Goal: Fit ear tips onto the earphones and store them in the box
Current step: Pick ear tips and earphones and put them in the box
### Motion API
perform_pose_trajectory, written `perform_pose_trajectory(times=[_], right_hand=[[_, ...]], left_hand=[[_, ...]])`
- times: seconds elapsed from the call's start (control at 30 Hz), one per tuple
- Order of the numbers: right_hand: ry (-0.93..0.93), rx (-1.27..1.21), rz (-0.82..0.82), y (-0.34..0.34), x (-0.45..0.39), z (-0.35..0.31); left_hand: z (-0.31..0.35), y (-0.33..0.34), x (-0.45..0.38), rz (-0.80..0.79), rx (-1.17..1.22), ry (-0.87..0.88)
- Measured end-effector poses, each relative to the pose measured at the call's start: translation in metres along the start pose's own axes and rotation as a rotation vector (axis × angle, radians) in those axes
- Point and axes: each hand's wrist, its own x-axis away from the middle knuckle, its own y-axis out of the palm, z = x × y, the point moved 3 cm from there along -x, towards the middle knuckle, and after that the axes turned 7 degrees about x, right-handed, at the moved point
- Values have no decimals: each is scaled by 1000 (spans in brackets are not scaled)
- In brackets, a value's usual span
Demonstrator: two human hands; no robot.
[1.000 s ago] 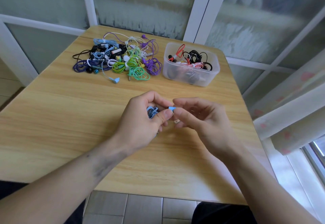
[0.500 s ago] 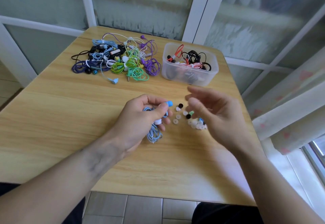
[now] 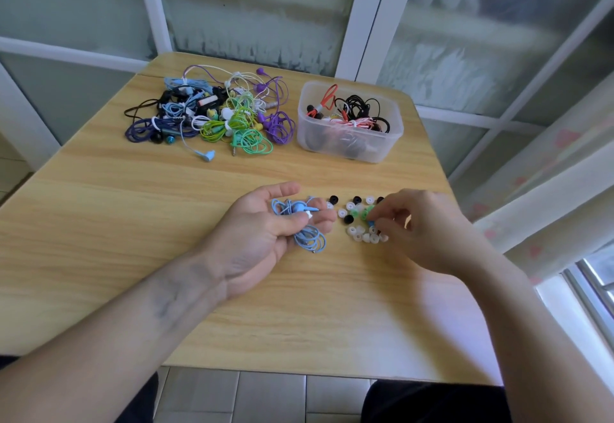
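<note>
Fingertips [image 3: 378, 223] of the right hand [image 3: 428, 226] pinch a blue ear tip [image 3: 371, 222]; the left hand [image 3: 265, 226] cradles light-blue earphones [image 3: 299, 219]. Best steady one earbud before pressing it on.

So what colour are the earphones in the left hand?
Light blue earphones, seen in the head view, held by the left hand.

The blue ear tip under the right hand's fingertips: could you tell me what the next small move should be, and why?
Probably lift the blue ear tip and bring it to the light blue earphones. The right hand is pinching at it among the loose ear tips, while the left hand holds the coiled earphones palm up close beside them.
</note>
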Motion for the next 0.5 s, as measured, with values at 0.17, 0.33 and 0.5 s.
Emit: perform_pose_trajectory(times=[0.17,0.33,0.5], right_hand=[[-14,68,49,0,-1,-4],[-3,68,23,1,-2,-4],[11,-21,77,-3,0,-5]], left_hand=[[0,4,2,-58,1,-23],[1,8,4,-100,33,-46],[2,8,4,-102,11,-16]])
